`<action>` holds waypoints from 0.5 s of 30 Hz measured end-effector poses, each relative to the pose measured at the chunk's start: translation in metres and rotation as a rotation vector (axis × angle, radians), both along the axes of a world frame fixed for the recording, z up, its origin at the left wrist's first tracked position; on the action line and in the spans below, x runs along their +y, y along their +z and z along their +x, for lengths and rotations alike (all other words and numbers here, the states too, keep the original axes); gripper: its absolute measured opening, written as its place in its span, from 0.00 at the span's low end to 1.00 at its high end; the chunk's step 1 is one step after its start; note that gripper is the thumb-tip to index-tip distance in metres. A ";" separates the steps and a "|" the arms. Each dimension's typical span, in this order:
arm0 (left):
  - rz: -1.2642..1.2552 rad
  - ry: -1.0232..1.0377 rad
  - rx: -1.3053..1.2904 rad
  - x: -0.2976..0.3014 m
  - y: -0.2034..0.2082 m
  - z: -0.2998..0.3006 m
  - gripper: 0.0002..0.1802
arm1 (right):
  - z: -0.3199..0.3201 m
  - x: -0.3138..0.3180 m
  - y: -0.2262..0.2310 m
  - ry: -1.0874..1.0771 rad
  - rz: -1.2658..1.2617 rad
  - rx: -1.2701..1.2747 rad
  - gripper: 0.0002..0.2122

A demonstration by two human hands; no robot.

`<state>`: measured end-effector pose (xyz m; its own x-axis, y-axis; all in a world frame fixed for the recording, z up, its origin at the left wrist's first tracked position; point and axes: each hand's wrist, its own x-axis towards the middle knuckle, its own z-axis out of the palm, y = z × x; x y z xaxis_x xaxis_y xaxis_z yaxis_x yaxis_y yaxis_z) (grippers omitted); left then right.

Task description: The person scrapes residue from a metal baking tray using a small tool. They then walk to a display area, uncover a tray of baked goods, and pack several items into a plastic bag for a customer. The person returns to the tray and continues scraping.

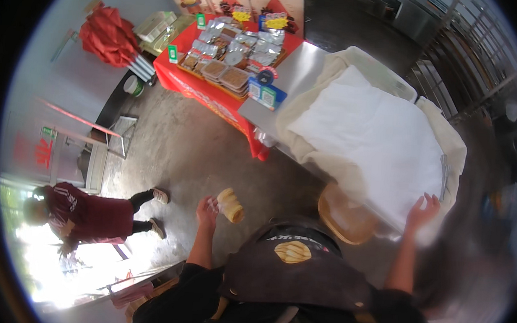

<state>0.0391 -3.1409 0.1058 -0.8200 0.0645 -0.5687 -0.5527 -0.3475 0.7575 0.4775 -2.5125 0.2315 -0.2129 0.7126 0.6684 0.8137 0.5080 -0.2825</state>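
My left hand (pixel 207 210) is closed on what looks like a thin clear bag, held out over the floor. Yellowish bread-like pieces (pixel 230 206) sit stacked in it; their exact kind is not clear. On the other side, my right hand (pixel 423 213) is raised with fingers apart and nothing in it. It is over the near right edge of a white cloth (pixel 373 127), just below a pair of metal tongs (pixel 444 177) lying there. A beige quilted cover (pixel 457 147) frames the white cloth.
A round tan basket (pixel 344 217) stands beside the cloth-covered table. Farther left, a red-draped table (pixel 206 102) carries packaged foods (pixel 235 50) and a blue code stand (pixel 265 95). Another person in a maroon apron (pixel 104 217) stands at left. A metal rack (pixel 472 62) is at far right.
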 end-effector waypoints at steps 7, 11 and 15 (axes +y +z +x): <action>0.117 -0.270 0.367 0.013 0.085 -0.034 0.32 | -0.132 -0.083 0.032 0.390 -0.055 0.098 0.09; 0.162 -0.332 0.512 0.026 0.140 -0.047 0.38 | -0.221 -0.157 0.049 0.717 -0.236 0.214 0.09; 0.042 -0.404 0.676 0.055 0.180 -0.076 0.43 | -0.310 -0.220 0.069 1.137 -0.441 0.235 0.09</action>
<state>-0.0372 -3.0862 0.2859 -0.8955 0.4418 0.0538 -0.0669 -0.2532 0.9651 0.1679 -2.7330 0.3003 -0.7640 0.3760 0.5243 -0.1193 0.7163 -0.6875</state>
